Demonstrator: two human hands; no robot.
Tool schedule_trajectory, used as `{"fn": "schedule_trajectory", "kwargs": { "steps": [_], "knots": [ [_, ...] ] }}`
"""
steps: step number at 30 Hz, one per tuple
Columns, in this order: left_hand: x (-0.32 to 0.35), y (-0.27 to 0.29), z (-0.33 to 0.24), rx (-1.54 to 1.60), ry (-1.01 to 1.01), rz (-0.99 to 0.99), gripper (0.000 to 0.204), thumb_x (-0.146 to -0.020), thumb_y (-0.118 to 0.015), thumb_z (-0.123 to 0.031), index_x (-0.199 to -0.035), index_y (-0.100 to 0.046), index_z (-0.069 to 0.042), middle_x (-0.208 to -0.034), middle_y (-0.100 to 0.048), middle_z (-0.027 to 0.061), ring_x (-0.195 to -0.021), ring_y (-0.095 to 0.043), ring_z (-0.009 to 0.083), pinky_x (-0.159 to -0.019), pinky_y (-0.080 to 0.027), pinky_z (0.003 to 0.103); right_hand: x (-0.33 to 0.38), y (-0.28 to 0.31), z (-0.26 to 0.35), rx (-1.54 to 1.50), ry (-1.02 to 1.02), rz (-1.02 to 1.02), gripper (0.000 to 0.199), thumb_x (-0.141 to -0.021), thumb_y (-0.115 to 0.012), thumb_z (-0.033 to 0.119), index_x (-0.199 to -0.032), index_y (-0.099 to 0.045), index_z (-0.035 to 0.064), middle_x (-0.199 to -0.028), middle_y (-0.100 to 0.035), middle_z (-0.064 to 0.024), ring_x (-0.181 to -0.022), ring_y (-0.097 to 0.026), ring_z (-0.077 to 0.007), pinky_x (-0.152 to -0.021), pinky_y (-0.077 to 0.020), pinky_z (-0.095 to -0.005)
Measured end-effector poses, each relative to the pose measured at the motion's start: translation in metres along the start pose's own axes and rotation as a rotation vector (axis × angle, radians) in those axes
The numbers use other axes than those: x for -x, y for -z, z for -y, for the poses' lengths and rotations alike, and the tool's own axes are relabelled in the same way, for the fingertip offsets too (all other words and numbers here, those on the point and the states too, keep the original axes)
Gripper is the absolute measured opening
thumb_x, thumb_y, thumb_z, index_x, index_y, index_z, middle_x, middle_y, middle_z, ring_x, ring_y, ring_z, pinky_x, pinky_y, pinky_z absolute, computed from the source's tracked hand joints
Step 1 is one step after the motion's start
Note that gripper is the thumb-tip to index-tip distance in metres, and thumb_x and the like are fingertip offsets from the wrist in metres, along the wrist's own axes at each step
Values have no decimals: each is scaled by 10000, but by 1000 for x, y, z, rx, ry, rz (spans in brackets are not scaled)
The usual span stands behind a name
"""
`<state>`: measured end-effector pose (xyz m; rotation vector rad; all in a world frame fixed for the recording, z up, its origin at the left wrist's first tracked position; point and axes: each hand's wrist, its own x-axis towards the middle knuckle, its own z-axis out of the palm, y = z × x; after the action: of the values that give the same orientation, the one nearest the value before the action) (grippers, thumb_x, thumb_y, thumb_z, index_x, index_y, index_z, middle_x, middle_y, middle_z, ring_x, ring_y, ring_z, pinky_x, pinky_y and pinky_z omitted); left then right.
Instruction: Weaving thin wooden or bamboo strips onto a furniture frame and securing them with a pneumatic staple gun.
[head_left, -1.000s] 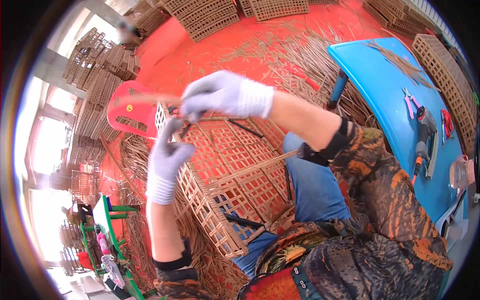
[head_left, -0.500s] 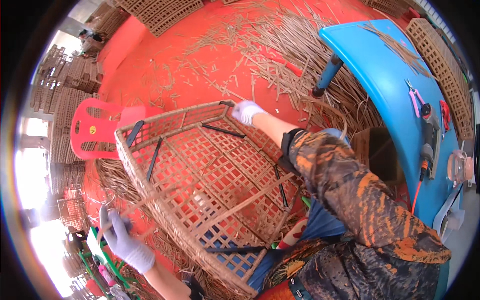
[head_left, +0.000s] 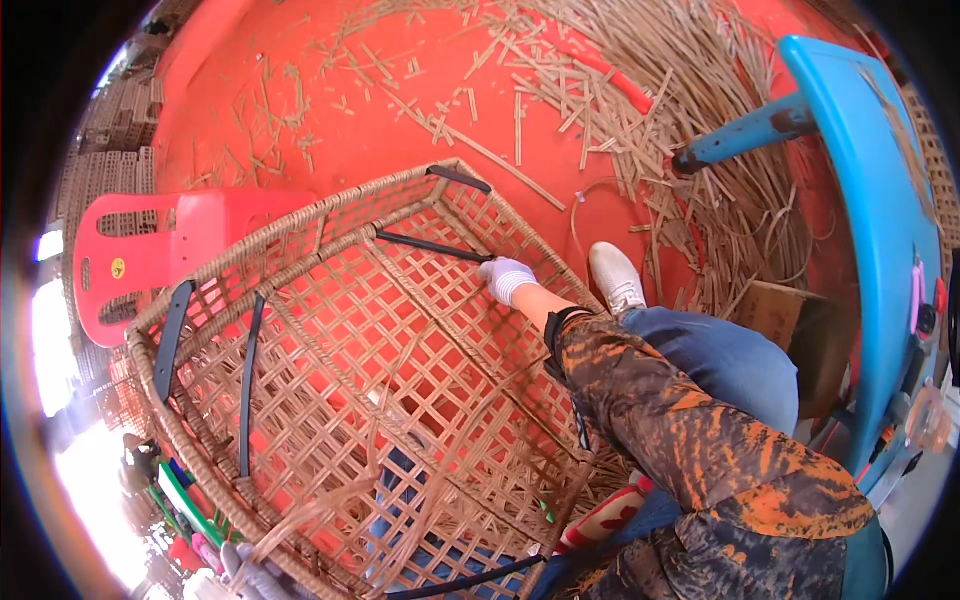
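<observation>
A large woven rattan basket [head_left: 400,330] lies tilted in front of me, its open side facing up. Black strips brace its corners, among them a long black strip [head_left: 440,246] on the far side. My right hand [head_left: 508,281], in a pale glove, reaches inside and is closed on the weave at that strip's near end. At the lower left, just outside the rim, my gloved left hand [head_left: 258,576] is partly cut off by the picture's edge. Its fingers close on a loose rattan strip [head_left: 325,508], which runs across the basket into the weave.
A red plastic chair [head_left: 185,245] stands left of the basket. Piled rattan strips [head_left: 700,130] and offcuts cover part of the red floor. At right is a blue table [head_left: 850,110] with tools, and a cardboard box [head_left: 775,315] sits below it. Stacked baskets [head_left: 115,175] line the far left.
My right hand has moved from the basket's far rim down inside it. My left hand has dropped lower. The basket has turned and sits further left in view; the view has tilted down.
</observation>
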<state>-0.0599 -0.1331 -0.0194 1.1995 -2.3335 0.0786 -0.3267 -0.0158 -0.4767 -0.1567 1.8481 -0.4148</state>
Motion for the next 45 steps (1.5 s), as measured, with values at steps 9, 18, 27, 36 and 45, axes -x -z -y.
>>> {"fn": "schedule_trajectory", "kwargs": {
  "steps": [9, 18, 27, 36, 45],
  "knots": [
    [4, -1, 9, 295, 421, 88, 336, -962, -480, -242, -1083, -569, 59, -971, -606, 170, -823, -572, 239, -716, -484, 361, 3, -4, -9, 418, 625, -236, 144, -812, -660, 205, -946, -712, 201, -1098, -591, -86, -1092, -535, -293, -953, -447, -400],
    [13, -2, 21, 157, 136, 79, 303, -974, -491, -194, -1112, -588, 58, -1026, -593, 202, -909, -566, 300, -764, -481, 388, 14, 13, -1, 408, 661, -12, 220, -806, -684, 321, -993, -726, 211, -1067, -650, -39, -1056, -569, -249, -923, -470, -378],
    [7, 5, 21, 450, 589, -17, 295, -970, -476, -216, -1076, -590, 34, -1011, -603, 174, -884, -578, 251, -720, -481, 346, 25, 1, 31, 233, 772, 286, 206, -829, -677, 224, -1012, -731, 147, -967, -722, -43, -934, -665, -196, -861, -500, -327],
    [-63, 80, 87, 549, 212, -125, 366, -900, -533, -126, -1183, -541, 105, -1062, -614, 214, -853, -605, 313, -768, -520, 422, 19, -6, 24, 34, 712, 412, 259, -850, -643, 302, -998, -721, 105, -915, -696, -22, -845, -621, -170, -811, -493, -344],
    [-135, 66, 69, 870, 802, -62, 87, -930, -593, -96, -896, -600, -16, -623, -399, -32, -468, -337, 37, -463, -389, 162, 18, 0, 12, -150, 584, 495, 228, -840, -635, 316, -828, -694, 96, -801, -632, 17, -775, -533, -132, -751, -428, -324]
  ]
}}
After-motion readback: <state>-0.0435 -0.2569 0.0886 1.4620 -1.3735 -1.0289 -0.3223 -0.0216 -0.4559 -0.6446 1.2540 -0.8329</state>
